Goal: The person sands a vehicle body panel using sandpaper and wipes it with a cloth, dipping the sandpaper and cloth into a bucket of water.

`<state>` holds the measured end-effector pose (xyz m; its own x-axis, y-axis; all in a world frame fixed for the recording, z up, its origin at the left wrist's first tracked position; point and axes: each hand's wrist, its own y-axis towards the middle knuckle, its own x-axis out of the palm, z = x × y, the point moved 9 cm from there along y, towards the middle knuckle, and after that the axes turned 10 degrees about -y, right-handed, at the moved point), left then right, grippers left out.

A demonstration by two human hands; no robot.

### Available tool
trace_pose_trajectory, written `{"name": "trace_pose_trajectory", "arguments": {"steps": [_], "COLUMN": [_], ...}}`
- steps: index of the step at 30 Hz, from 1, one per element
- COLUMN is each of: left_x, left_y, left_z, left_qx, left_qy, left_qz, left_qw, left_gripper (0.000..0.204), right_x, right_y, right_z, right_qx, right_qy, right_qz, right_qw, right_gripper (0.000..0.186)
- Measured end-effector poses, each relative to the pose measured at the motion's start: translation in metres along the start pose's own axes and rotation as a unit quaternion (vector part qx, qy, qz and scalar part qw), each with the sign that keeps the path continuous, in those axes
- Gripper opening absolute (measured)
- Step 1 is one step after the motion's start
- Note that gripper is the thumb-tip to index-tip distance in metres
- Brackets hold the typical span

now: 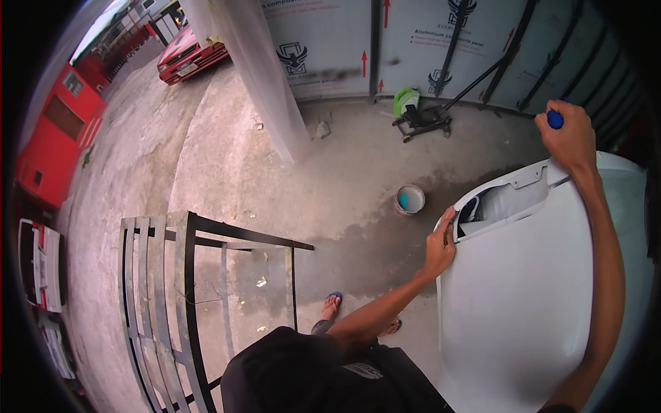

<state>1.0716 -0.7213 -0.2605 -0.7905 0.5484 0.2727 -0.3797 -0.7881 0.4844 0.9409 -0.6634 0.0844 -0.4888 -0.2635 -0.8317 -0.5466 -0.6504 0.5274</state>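
Note:
A white car body panel (516, 296) fills the right side, with a long cutout along its far edge showing dark parts and light lining inside. My left hand (441, 246) grips the panel's left edge beside the cutout, fingers together along the rim. Above the far right part of the panel, my right hand (571, 134) is closed in a fist round a blue rounded object (555, 119), perhaps a tool handle. Only its end shows; the fist hides the rest.
A bucket (410, 199) with something turquoise inside stands on wet concrete. Farther back are a floor jack (421, 124) and green container (406, 100). A metal rack (186, 289) stands left, below a draped translucent sheet (255, 76). A red car (189, 58) is parked far left.

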Motion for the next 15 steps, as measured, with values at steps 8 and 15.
{"name": "trace_pose_trajectory", "arguments": {"steps": [8,15], "left_x": [0.02,0.026], "left_y": [0.009,0.0], "left_z": [-0.047,-0.096], "left_qx": [-0.22,-0.281], "left_qy": [-0.037,-0.026], "left_qz": [-0.118,-0.15], "left_qw": [0.968,0.947], "left_gripper": [0.054,0.047], "right_x": [0.004,0.001], "right_y": [0.0,0.001], "right_z": [0.006,0.004], "right_qx": [0.014,0.026], "right_qy": [-0.004,-0.004], "right_qz": [-0.009,-0.024], "right_qw": [1.0,0.999], "right_gripper": [0.028,0.029]}}
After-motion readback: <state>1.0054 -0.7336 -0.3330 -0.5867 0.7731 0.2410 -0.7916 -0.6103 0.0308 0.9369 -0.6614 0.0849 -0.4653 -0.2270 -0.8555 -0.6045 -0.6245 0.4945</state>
